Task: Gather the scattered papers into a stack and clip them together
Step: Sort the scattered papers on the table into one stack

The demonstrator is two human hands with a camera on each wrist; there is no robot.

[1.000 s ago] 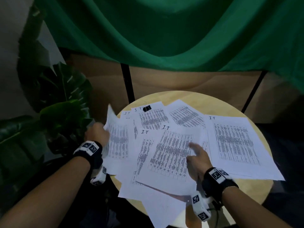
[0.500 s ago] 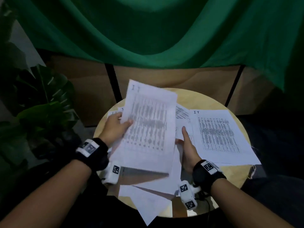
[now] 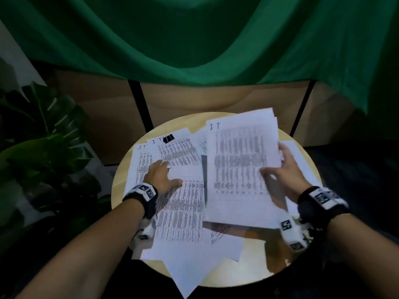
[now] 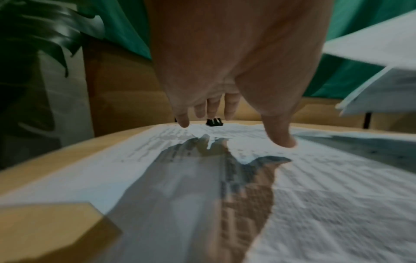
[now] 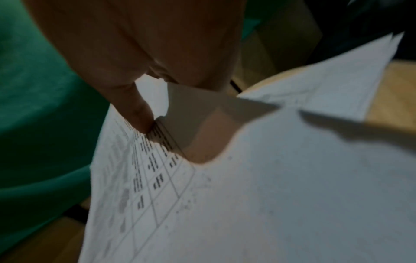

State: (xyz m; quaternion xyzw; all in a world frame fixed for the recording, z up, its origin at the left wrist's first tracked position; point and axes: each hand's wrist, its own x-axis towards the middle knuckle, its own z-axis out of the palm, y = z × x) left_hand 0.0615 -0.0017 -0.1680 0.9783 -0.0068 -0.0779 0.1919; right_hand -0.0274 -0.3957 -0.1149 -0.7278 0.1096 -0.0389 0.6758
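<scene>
- The round wooden tabletop (image 3: 121, 182) carries loose printed papers (image 3: 179, 203) fanned from about nine o'clock through the centre to six o'clock, several hanging over the near rim. They look light, limp and slick against each other, so I judge they will slide and fan rather than lift as one.
- The gathered sheaf (image 3: 239, 169) is held raised at about three o'clock. Its edges are uneven, and it will probably sag unless it is gripped along one long edge or squared on the wood.
- The right hand (image 3: 285, 173) pinches that sheaf at its right edge, thumb on top, fingers beneath.
- The left hand (image 3: 160, 179) lies spread flat on the loose sheets, fingertips (image 4: 184, 122) pressing paper.
- The black binder clip (image 3: 168, 138) sits at eleven o'clock on the far sheets, small, stiff and untouched.
</scene>
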